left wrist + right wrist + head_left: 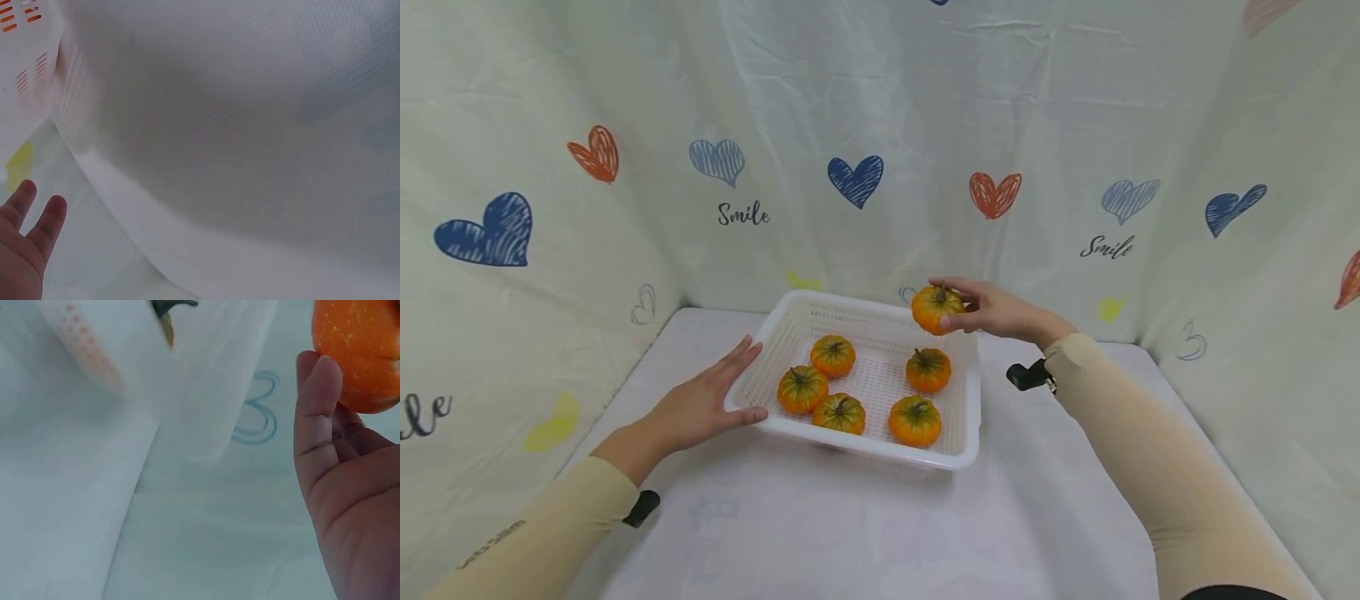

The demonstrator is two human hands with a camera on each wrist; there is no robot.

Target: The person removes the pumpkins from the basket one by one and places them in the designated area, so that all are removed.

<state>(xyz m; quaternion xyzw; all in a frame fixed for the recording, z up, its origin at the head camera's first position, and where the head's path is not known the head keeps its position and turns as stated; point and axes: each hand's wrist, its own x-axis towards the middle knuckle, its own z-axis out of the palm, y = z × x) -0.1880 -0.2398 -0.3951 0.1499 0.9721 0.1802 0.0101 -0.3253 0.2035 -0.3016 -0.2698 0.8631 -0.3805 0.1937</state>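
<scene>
My right hand [1003, 312] grips a small orange pumpkin [937, 309] with a green-brown top, above the back right corner of a white plastic basket [880, 455]. In the right wrist view, that pumpkin [359, 359] appears orange at the fingertips. At the basket's left end, my left hand [703, 408] has its fingers straight and spread along the rim, thumb by the front left corner. Inside, three pumpkins [802, 389] cluster at the left. Two more, a rear pumpkin [928, 370] and a front pumpkin [914, 421], sit apart at the right.
The basket stands on a table with a white cloth [865, 533]. A pale curtain [925, 108] printed with hearts and "Smile" hangs close behind and along both sides. Dark straps [1030, 376] show at both wrists.
</scene>
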